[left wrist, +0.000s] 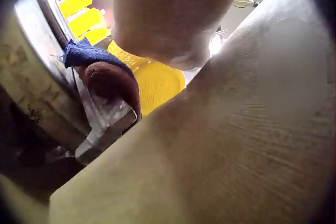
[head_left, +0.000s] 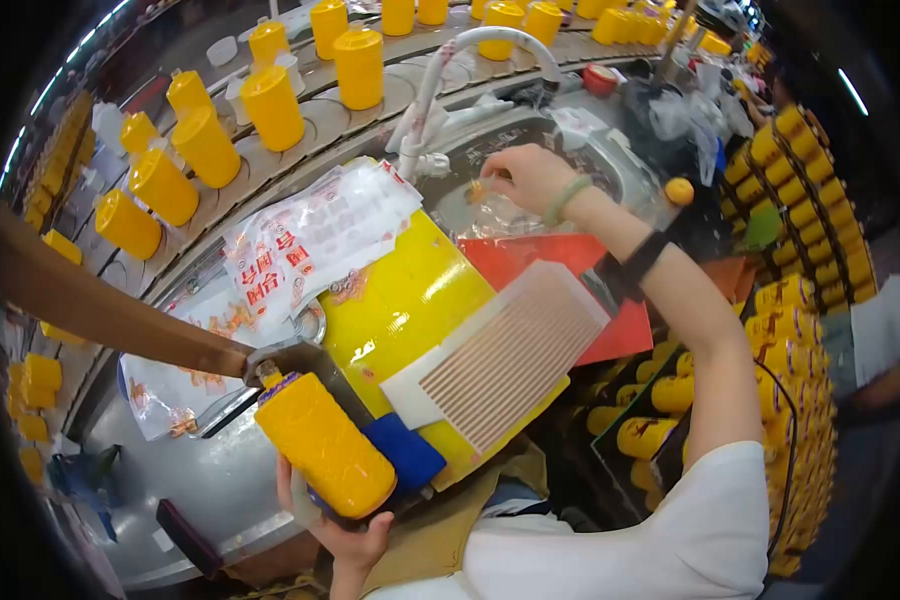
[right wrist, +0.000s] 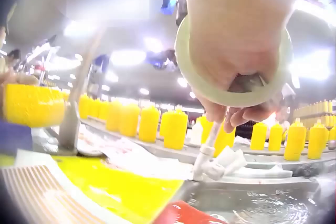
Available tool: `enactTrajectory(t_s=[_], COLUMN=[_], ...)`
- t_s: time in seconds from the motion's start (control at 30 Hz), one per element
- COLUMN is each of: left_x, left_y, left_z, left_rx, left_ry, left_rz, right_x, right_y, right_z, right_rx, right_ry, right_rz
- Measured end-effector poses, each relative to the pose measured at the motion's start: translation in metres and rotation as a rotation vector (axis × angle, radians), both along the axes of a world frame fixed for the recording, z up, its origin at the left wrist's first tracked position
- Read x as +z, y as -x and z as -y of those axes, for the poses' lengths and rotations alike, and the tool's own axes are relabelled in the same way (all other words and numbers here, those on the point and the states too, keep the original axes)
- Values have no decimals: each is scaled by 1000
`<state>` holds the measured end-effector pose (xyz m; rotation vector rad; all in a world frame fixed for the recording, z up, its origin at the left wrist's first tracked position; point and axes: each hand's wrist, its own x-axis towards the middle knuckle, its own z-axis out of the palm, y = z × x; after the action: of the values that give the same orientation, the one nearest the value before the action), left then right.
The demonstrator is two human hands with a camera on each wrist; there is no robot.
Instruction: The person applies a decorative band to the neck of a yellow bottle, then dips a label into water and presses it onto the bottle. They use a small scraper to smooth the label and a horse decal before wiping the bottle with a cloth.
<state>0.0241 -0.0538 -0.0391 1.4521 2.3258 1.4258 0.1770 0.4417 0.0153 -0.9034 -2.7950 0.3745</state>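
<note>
My left hand (head_left: pixel 340 530) grips the lower end of a yellow textured bottle (head_left: pixel 325 445), fingers and thumb on either side of its base. The bottle lies tilted, its narrow neck by a metal bracket (head_left: pixel 295 362) next to a wooden post. In the left wrist view the yellow bottle (left wrist: pixel 160 85) shows partly behind the hand. Over the sink (head_left: pixel 620 150), my right hand (head_left: pixel 530 178) has its fingers bent down, pinching a small translucent piece with an orange mark (head_left: pixel 478 192). In the right wrist view the curled fingers largely hide their tips.
A striped label sheet (head_left: pixel 510 345) lies on a yellow board (head_left: pixel 400 300), beside a red sheet (head_left: pixel 610 330). Red-printed papers (head_left: pixel 310 235) lie left of the white faucet (head_left: pixel 420 120). A blue cloth (head_left: pixel 405 450) touches the board's edge. Yellow bottles (head_left: pixel 270 108) line the conveyor behind.
</note>
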Motion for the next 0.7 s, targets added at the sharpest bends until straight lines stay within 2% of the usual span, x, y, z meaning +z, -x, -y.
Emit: enactTrajectory(t_s=[0.03,0.07,0.1,0.13,0.2,0.3,0.37,0.43,0.47,0.5,0.53,0.57,0.63,0.67,0.7], left_x=[-5,-20,-25,-29,-24,-10,-20,-33,-36,-30,-18,-7,-2,-1,0], left_y=[-3,-7,-9,-11,-12,-7,-8,-4,-2,-6,-12,-15,-13,-11,-10], left_z=[-1,2,4,4,-3,2,-6,-19,-25,-23,-17,-18,-18,-17,-15], left_rx=[-41,-19,-2,22,62,54,78,153,158,158,165,171,158,133,110], left_ry=[-55,-113,-110,-112,-84,82,51,-144,-230,-225,-114,-5,-2,16,33], left_rz=[-17,104,109,78,-51,-97,-83,-512,-533,-530,-423,-314,-286,-265,-244], right_x=[-13,-28,-42,-58,-81,-107,-119,-129,-137,-146,-153,-149,-121,-114,-107], right_y=[8,15,20,24,34,42,47,53,55,56,55,57,67,73,79], right_z=[-23,-44,-59,-72,-88,-105,-115,-122,-126,-129,-132,-129,-113,-107,-102], right_rx=[20,86,151,169,219,260,276,346,352,378,403,406,330,335,342], right_ry=[-2,59,122,123,194,190,236,209,212,209,207,210,318,320,292], right_rz=[8,167,328,334,510,583,566,666,668,679,690,695,876,881,992])
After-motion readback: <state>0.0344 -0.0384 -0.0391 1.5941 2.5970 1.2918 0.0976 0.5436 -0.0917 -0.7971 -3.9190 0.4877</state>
